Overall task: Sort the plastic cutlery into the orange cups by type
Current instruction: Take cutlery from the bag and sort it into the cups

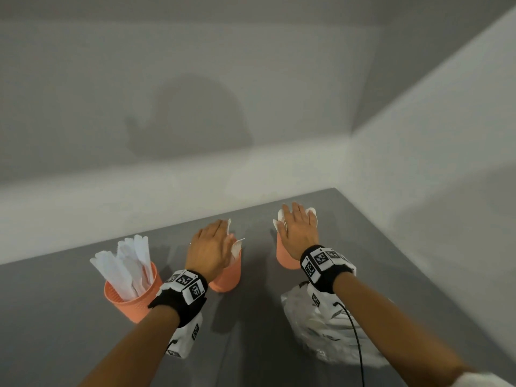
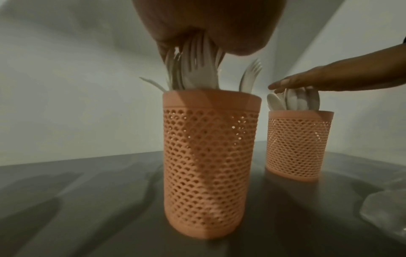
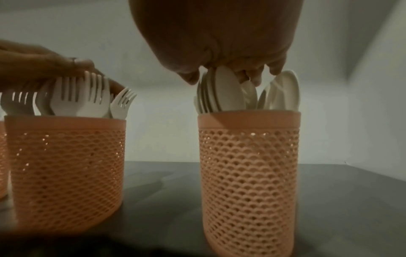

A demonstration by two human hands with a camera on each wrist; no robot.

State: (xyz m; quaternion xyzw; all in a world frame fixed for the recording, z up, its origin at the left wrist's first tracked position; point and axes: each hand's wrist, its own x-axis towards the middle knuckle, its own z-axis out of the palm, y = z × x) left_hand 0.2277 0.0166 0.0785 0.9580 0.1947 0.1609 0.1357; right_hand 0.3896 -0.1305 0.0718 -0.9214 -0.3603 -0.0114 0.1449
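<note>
While both flat, straight-fingered hands grip nothing, left hand presses forks, right hand smooth spoons in perforated orange cups.

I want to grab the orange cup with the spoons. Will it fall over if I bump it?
Probably it tips fairly easily: the spoon cup is tall and narrow, with spoons sticking above its rim. It likely feels light, since its wall is full of holes. The right hand resting on the spoons may steady it.
</note>
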